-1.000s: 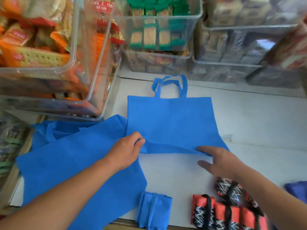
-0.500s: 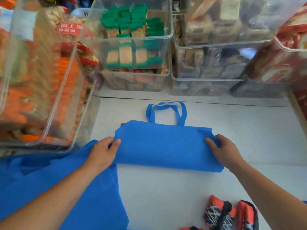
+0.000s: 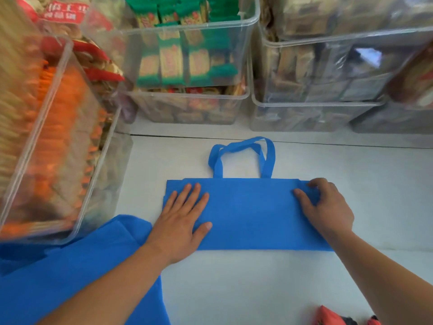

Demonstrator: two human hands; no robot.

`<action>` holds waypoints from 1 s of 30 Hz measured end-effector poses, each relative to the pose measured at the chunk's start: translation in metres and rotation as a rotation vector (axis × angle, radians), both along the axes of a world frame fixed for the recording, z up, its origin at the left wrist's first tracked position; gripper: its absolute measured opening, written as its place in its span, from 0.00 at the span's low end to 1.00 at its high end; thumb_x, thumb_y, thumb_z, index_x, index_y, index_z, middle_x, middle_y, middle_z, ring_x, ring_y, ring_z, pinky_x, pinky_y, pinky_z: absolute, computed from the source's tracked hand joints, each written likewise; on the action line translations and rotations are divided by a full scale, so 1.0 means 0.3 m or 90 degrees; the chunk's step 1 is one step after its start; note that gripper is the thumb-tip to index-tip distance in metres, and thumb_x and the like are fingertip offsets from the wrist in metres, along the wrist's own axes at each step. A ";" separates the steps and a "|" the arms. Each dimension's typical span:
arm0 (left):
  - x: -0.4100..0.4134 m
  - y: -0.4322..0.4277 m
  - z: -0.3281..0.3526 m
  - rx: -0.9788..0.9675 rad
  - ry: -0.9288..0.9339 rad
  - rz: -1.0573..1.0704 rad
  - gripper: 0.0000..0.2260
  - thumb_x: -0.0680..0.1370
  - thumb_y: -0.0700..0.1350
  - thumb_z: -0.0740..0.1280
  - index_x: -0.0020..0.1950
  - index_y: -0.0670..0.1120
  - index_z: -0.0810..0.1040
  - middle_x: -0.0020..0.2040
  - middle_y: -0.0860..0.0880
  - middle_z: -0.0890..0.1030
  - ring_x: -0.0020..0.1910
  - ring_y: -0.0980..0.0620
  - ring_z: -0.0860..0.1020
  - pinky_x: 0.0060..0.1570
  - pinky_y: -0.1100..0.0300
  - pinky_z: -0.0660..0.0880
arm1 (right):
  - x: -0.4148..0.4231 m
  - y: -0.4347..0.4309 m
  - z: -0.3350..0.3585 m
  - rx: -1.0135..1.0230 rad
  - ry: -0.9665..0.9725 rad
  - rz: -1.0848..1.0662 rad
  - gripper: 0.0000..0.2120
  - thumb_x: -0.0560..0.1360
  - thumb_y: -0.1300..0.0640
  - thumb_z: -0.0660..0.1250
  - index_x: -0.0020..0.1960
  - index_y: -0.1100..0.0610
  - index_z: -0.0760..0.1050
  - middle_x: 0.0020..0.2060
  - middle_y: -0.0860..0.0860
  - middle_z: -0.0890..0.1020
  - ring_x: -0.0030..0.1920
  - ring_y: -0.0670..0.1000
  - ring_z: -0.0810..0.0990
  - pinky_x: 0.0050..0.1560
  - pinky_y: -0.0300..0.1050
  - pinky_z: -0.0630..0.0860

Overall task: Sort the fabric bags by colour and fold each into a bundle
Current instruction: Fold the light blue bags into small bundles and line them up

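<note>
The folded blue bag (image 3: 248, 214) runs left to right under both hands, handles (image 3: 269, 160) pointing far: my left hand (image 3: 180, 221) lies flat on its left end, my right hand (image 3: 328, 207) curls over its far-right corner.

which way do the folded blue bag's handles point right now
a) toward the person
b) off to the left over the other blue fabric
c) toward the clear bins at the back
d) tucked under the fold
c: the handles stick out flat from the far edge of the folded blue bag, toward the clear bins at the back.
</note>
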State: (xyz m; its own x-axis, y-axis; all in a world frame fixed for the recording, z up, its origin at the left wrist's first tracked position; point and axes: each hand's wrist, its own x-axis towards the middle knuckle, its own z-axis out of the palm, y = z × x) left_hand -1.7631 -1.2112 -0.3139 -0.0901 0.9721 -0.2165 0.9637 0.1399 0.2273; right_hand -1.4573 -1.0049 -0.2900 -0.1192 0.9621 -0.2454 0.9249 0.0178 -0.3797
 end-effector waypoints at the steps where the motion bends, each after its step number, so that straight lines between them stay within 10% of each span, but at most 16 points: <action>1: 0.003 -0.003 -0.015 -0.004 0.028 -0.007 0.33 0.83 0.65 0.51 0.84 0.52 0.53 0.85 0.50 0.49 0.84 0.50 0.44 0.79 0.45 0.46 | -0.005 -0.002 -0.004 0.005 -0.003 -0.003 0.18 0.76 0.33 0.64 0.62 0.39 0.69 0.61 0.47 0.74 0.60 0.55 0.77 0.49 0.54 0.76; 6: 0.012 0.002 -0.026 -0.022 0.063 0.000 0.34 0.82 0.66 0.52 0.84 0.51 0.54 0.85 0.48 0.51 0.84 0.47 0.47 0.79 0.43 0.49 | -0.061 -0.096 0.005 0.255 -0.077 0.194 0.27 0.79 0.43 0.63 0.76 0.49 0.70 0.75 0.61 0.67 0.75 0.67 0.65 0.75 0.67 0.60; 15: -0.029 -0.040 -0.008 0.008 0.033 -0.142 0.34 0.81 0.72 0.51 0.83 0.59 0.56 0.85 0.48 0.51 0.84 0.45 0.47 0.77 0.42 0.47 | -0.027 -0.193 -0.080 0.021 -0.150 0.414 0.35 0.74 0.21 0.34 0.79 0.29 0.35 0.81 0.41 0.33 0.81 0.51 0.31 0.80 0.56 0.33; 22: -0.064 -0.029 0.040 0.085 -0.008 -0.182 0.26 0.81 0.71 0.52 0.64 0.61 0.82 0.66 0.55 0.80 0.64 0.49 0.79 0.67 0.62 0.69 | -0.092 -0.178 0.011 -0.028 -0.207 0.400 0.36 0.73 0.23 0.51 0.79 0.31 0.54 0.83 0.50 0.49 0.82 0.59 0.49 0.81 0.63 0.46; 25: -0.054 0.001 0.098 0.049 -0.023 -0.142 0.37 0.77 0.77 0.38 0.66 0.64 0.80 0.72 0.65 0.73 0.71 0.58 0.74 0.66 0.67 0.65 | -0.123 -0.224 0.077 0.081 -0.147 0.466 0.29 0.72 0.28 0.62 0.68 0.40 0.73 0.69 0.50 0.70 0.66 0.57 0.75 0.61 0.56 0.77; 27: -0.061 0.003 0.123 -0.085 -0.095 -0.087 0.50 0.65 0.81 0.27 0.74 0.66 0.71 0.74 0.72 0.59 0.78 0.66 0.59 0.72 0.70 0.53 | -0.115 -0.245 0.129 -0.017 -0.107 0.486 0.36 0.70 0.20 0.56 0.68 0.41 0.74 0.66 0.42 0.74 0.66 0.50 0.75 0.61 0.49 0.76; 30: -0.090 0.034 0.149 -0.128 -0.156 -0.024 0.51 0.64 0.83 0.31 0.70 0.61 0.75 0.71 0.68 0.72 0.73 0.63 0.69 0.71 0.65 0.65 | -0.061 -0.200 0.167 -0.108 -0.125 0.498 0.36 0.71 0.22 0.57 0.72 0.40 0.72 0.76 0.40 0.68 0.70 0.48 0.74 0.65 0.48 0.74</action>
State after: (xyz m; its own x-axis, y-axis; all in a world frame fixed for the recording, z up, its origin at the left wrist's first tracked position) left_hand -1.7900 -1.2011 -0.2691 0.0241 0.9096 -0.4148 0.8890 0.1703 0.4250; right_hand -1.4756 -1.0649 -0.2399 -0.6799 0.5663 -0.4659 0.7183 0.6420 -0.2680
